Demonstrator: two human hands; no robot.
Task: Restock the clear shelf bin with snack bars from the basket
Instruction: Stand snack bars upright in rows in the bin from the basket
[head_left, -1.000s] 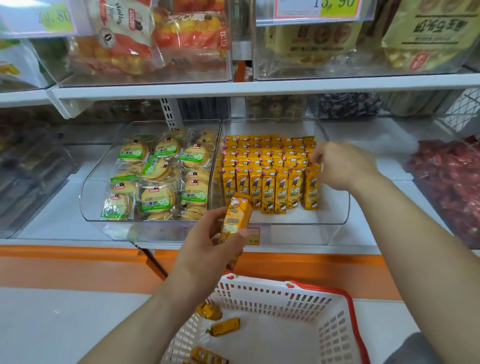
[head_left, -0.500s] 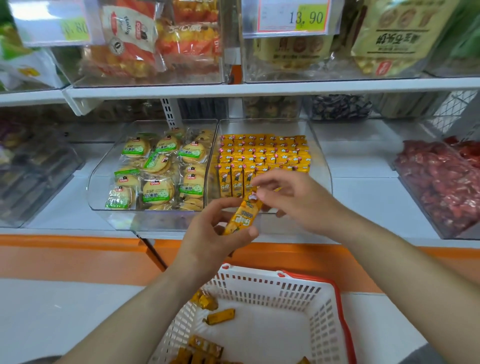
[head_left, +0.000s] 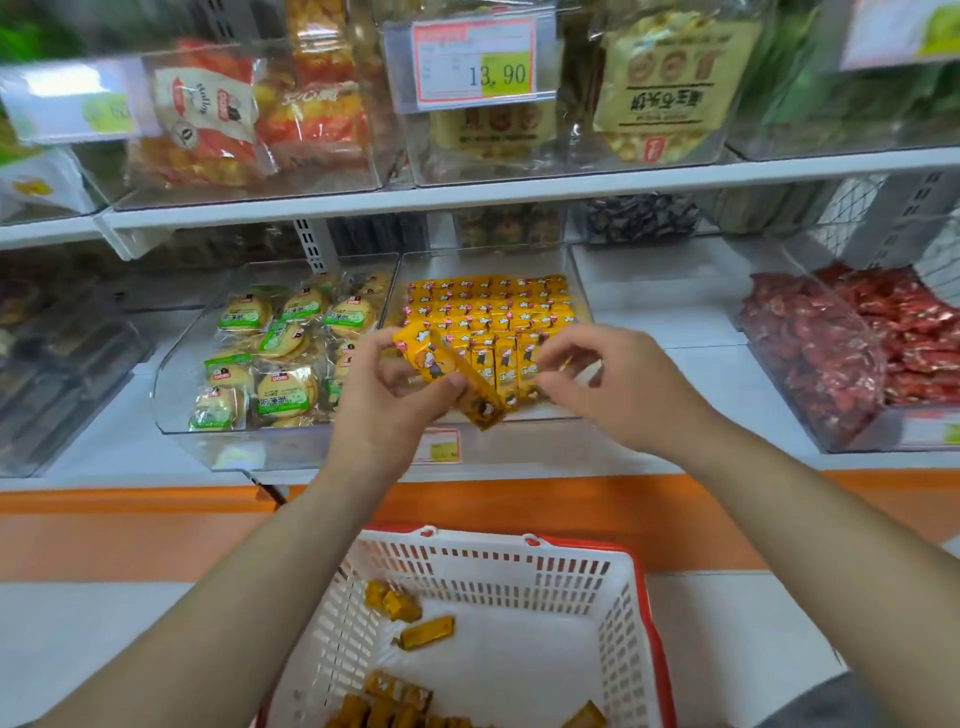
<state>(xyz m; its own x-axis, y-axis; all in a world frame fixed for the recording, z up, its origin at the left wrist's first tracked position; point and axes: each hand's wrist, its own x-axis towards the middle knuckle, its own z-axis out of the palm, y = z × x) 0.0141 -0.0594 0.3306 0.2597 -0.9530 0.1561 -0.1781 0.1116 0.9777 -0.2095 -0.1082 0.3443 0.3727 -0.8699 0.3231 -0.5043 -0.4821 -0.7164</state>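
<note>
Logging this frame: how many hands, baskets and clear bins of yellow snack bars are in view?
Hands: 2, the left hand gripping snack bars, and the right hand.
Baskets: 1, the basket.
Clear bins of yellow bars: 1, the clear shelf bin.
Total: 4

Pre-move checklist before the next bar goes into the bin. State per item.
1. Left hand grips the held bars: ok.
2. Count of held bars: cannot tell, at least two.
3. Right hand free to take one, nothing visibly in it: ok.
4. Stocked rows in the clear bin stand upright: ok.
5. Open slot at the front row's right end: cannot tell, the right hand hides it.
6. Basket has stock, loose bars lie inside: ok.
</note>
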